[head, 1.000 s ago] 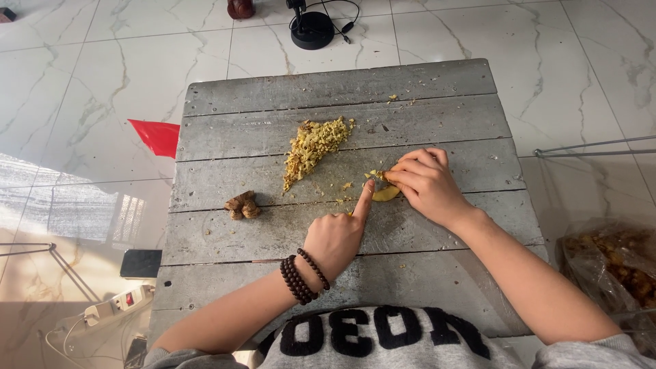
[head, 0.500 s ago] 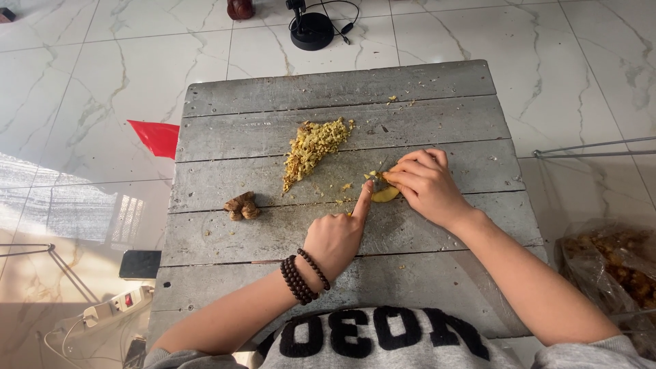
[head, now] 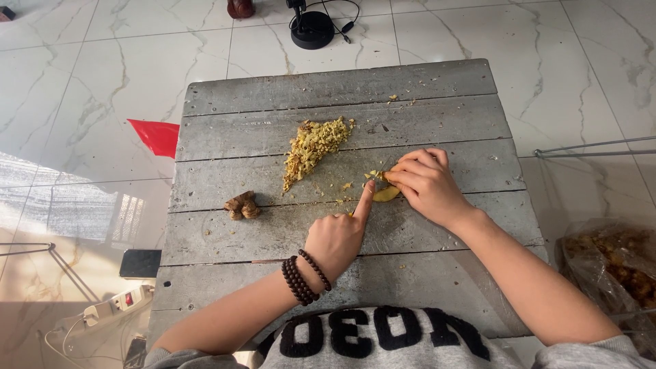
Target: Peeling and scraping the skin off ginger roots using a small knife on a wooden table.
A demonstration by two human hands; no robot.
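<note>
Mid-chopping at frame centre: our right hand (head: pixel 425 184) closes over a yellow ginger piece (head: pixel 387 194), left hand (head: pixel 338 236) fisted, forefinger steadying it; next comes another careful cut.

a weathered grey plank table (head: pixel 437 82) is standing on a glossy white marble-look tile floor (head: pixel 89 75) with grey veining. sunlight is falling across the floor at the left, glaring off the tiles. a red sheet (head: pixel 156 135) is lying beside the table's left edge. a black round device with a cable (head: pixel 313 27) is sitting beyond the far end. a white power strip (head: pixel 117 305) is lying at lower left.
</note>
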